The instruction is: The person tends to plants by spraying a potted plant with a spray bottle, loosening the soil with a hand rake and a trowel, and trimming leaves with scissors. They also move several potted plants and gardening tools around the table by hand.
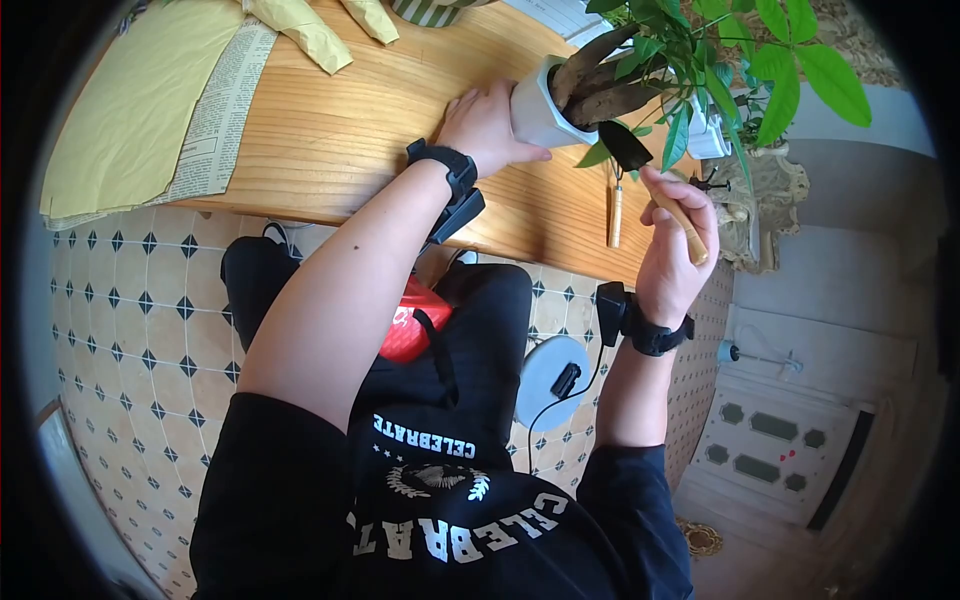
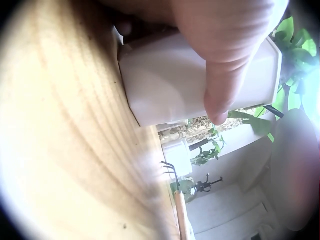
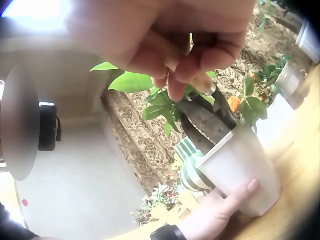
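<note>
A white angular plant pot [image 1: 536, 112] stands on the wooden table, holding a plant with thick brown stems [image 1: 610, 92] and green leaves. My left hand [image 1: 486, 130] grips the pot's side low down, its thumb [image 2: 224, 90] lying along the wall. With curled fingers, my right hand [image 1: 672, 250] holds a small trowel by its wooden handle [image 1: 684, 222]. The trowel's dark blade [image 1: 625, 147] points at the pot and overlaps its rim area in the head view. In the right wrist view, the blade is beside the stems [image 3: 205, 120]; its tip is hard to make out.
A small hand rake [image 1: 615, 212] lies on the table right of the pot. Yellow paper [image 1: 150, 100] over newspaper [image 1: 212, 160] covers the left end, near wrapped paper bundles [image 1: 305, 32]. A green-striped pot [image 1: 428, 12] and another white pot [image 1: 708, 135] stand farther back.
</note>
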### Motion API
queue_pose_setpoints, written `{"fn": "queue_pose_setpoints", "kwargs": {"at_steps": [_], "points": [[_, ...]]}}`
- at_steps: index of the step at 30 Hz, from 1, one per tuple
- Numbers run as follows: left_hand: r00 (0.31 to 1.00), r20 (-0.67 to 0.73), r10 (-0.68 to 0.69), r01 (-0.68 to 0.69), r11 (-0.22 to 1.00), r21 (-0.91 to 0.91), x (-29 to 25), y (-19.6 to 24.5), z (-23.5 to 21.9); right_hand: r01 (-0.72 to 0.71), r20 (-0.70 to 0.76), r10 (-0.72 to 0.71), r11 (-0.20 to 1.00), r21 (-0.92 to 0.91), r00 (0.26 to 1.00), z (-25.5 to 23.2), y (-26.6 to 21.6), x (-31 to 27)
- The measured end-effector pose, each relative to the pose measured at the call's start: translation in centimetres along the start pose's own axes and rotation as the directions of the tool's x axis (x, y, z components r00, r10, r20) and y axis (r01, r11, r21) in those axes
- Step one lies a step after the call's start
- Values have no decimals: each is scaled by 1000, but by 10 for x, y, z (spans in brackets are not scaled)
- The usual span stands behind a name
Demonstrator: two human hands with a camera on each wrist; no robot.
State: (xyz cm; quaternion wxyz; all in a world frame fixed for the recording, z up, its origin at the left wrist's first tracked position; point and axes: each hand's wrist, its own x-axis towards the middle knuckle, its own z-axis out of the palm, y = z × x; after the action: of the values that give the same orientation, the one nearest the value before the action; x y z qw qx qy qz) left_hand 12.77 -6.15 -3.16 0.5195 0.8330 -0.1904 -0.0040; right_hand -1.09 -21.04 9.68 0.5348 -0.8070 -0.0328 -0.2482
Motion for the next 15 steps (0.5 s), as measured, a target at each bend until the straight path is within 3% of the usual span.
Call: {"fn": "queue_pose_setpoints", "kwargs": {"at_steps": [4, 5, 15], "points": [[1000, 1, 9, -9, 1000, 7, 1, -2, 2, -39, -29, 39, 999, -7, 999, 4, -3, 0], [1000, 2, 12, -12, 1000, 3, 1, -2, 2, -13, 43, 16, 997, -74, 999, 0, -1, 1], [1000, 11, 10, -10, 999, -42, 0, -2, -2, -54, -47, 56, 998, 44, 997, 3, -11, 3]]}}
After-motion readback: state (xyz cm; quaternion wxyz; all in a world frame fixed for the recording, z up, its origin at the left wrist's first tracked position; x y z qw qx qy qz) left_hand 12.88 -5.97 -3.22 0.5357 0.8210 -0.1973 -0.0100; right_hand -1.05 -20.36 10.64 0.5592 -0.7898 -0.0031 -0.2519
